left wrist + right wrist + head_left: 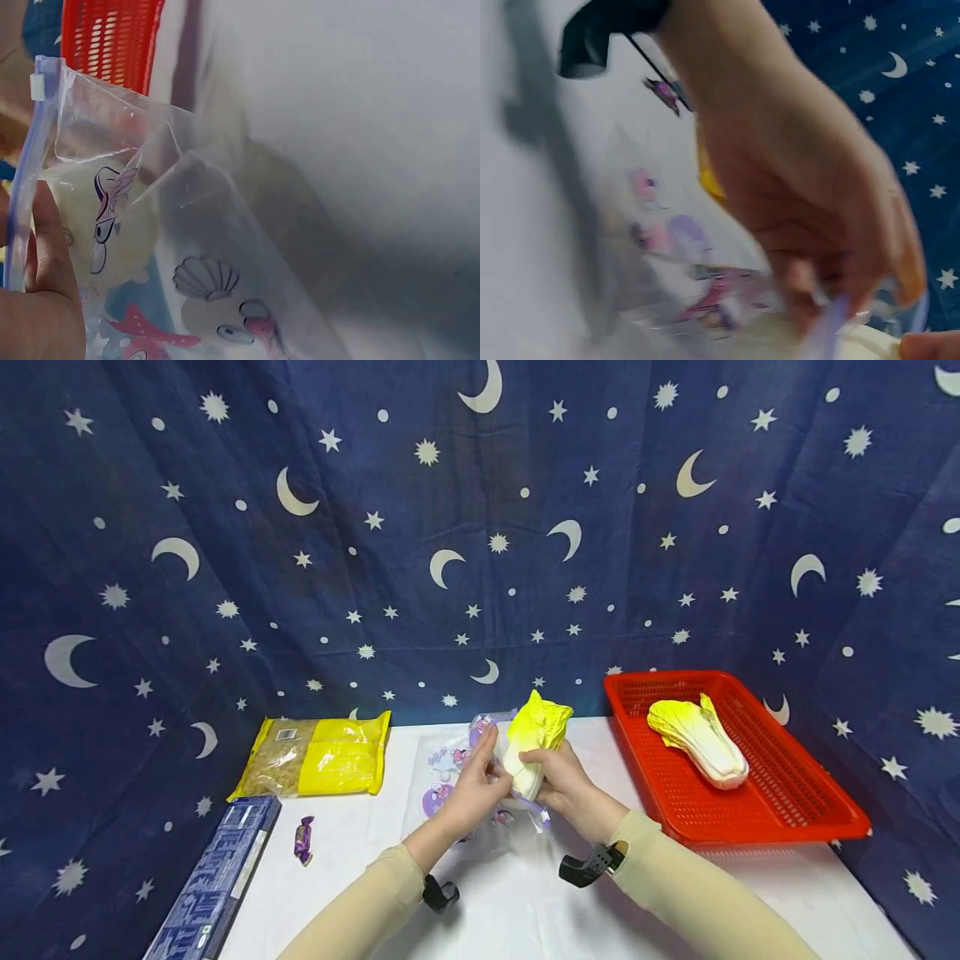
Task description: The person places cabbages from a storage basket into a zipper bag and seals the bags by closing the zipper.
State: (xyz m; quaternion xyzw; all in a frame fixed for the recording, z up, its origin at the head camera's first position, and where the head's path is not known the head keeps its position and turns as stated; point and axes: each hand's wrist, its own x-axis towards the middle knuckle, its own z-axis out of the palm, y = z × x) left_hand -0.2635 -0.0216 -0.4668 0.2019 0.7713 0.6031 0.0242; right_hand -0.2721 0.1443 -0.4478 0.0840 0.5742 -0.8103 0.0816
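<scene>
A napa cabbage with yellow leaves and a white base is held up over the table by my right hand, thumb across its front. Its white base shows through the clear slider zip bag, which has a purple zip edge and cartoon prints. My left hand holds the bag at its mouth, beside the cabbage. In the right wrist view the left hand reaches down to the purple edge, and the right thumb lies at the cabbage's base.
A red plastic basket at the right holds another napa cabbage. To the left lie a yellow packet, a blue box and a purple wrapped candy. A starry blue curtain stands behind the white table.
</scene>
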